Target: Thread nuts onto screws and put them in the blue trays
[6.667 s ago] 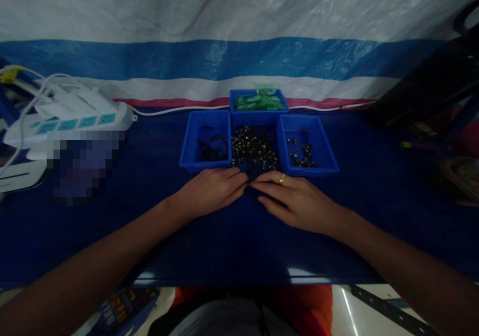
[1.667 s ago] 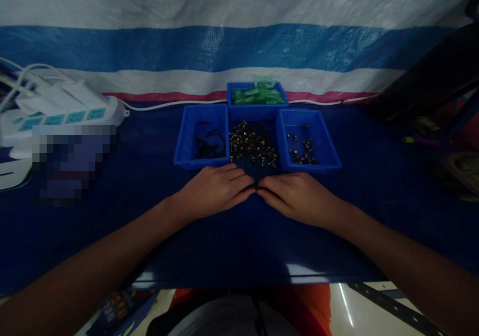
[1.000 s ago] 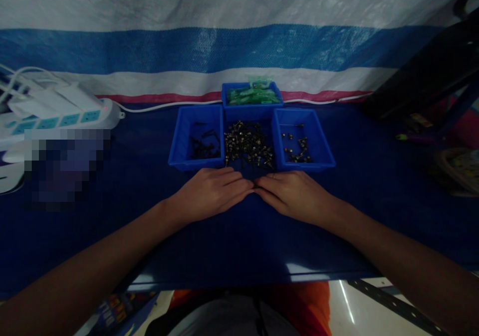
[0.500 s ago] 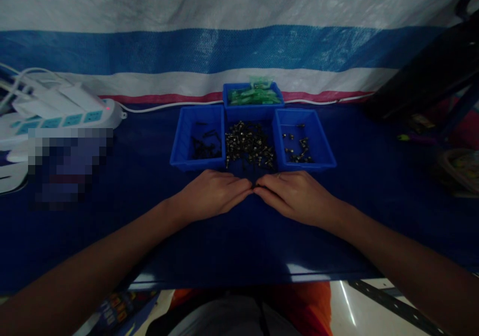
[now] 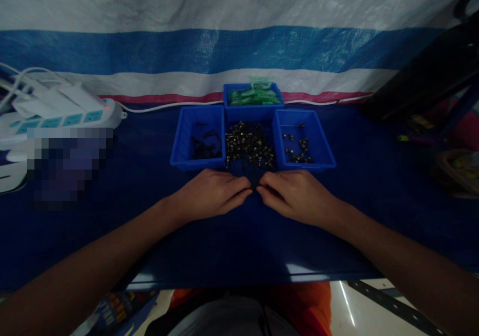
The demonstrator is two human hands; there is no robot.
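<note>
My left hand and my right hand face each other low over the table, fingertips a small gap apart. Thumb and fingers of my left hand are pinched together; whatever they hold is too small and dark to make out. My right hand is closed in a similar pinch, its contents hidden too. Just beyond them lies a heap of small dark metal-tipped parts. To its left, a blue bin has thin black pieces inside. On its right, another blue bin contains a few small metal-tipped parts.
Behind the heap stands a blue bin with green plastic packets. A white power strip with plugs and cables is at the left, near a pixelated patch. A white cable runs along the striped sheet. A container sits far right.
The fingertips, which were touching or nearly so, have come slightly apart, my right hand's moving a little to the right. The bins and heap look unchanged.
</note>
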